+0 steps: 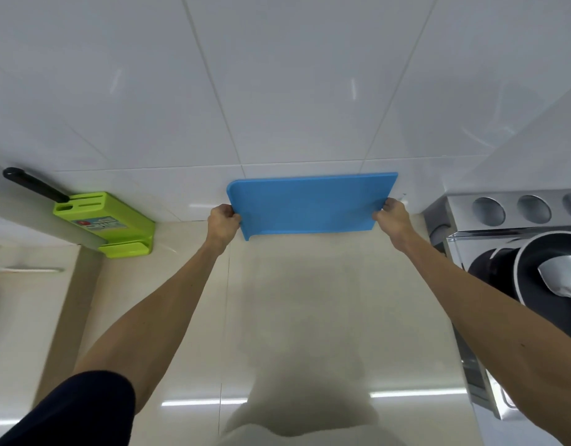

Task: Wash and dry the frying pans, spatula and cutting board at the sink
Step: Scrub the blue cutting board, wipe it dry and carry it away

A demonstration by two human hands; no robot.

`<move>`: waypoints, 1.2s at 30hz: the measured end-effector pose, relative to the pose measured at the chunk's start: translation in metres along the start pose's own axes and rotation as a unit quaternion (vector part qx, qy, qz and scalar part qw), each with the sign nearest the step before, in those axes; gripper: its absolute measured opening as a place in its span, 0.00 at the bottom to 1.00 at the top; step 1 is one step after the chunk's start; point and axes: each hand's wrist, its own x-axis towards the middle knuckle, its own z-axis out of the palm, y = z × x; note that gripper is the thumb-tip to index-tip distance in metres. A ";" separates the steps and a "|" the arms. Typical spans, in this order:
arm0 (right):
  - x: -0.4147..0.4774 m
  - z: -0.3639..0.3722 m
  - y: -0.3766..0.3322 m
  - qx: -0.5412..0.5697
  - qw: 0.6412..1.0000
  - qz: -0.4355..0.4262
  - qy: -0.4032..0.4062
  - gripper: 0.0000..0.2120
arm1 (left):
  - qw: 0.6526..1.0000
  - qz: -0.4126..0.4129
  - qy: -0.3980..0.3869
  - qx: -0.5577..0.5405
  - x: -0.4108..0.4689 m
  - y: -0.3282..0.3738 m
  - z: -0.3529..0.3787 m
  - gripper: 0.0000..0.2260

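A blue cutting board (309, 206) stands on its long edge against the white tiled wall at the back of the counter. My left hand (222, 220) grips its left edge and my right hand (392, 217) grips its right edge. At the far right, two black frying pans (535, 284) sit in a metal rack, and a metal spatula (563, 276) lies in the nearer pan.
A green knife block (107, 225) with a black-handled knife (36, 185) stands at the back left. A steel utensil holder (515, 209) with round holes sits behind the pans. The beige countertop (293, 317) stretches between my arms.
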 end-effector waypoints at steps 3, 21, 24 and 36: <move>0.001 0.003 0.003 -0.005 1.000 0.007 -0.002 0.20 | 1.000 0.008 -0.005 0.022 -0.004 0.008 0.000 0.04; -0.024 0.007 0.008 -0.160 0.986 -0.016 -0.049 0.27 | 0.988 0.043 -0.068 0.134 -0.038 0.018 -0.003 0.22; -0.040 0.009 0.016 -0.237 0.959 -0.088 -0.126 0.29 | 0.974 0.048 -0.102 0.197 -0.055 0.011 -0.012 0.32; -0.137 0.039 -0.027 -0.445 0.859 -0.215 -0.134 0.39 | 0.885 0.124 -0.067 0.444 -0.152 0.008 -0.083 0.40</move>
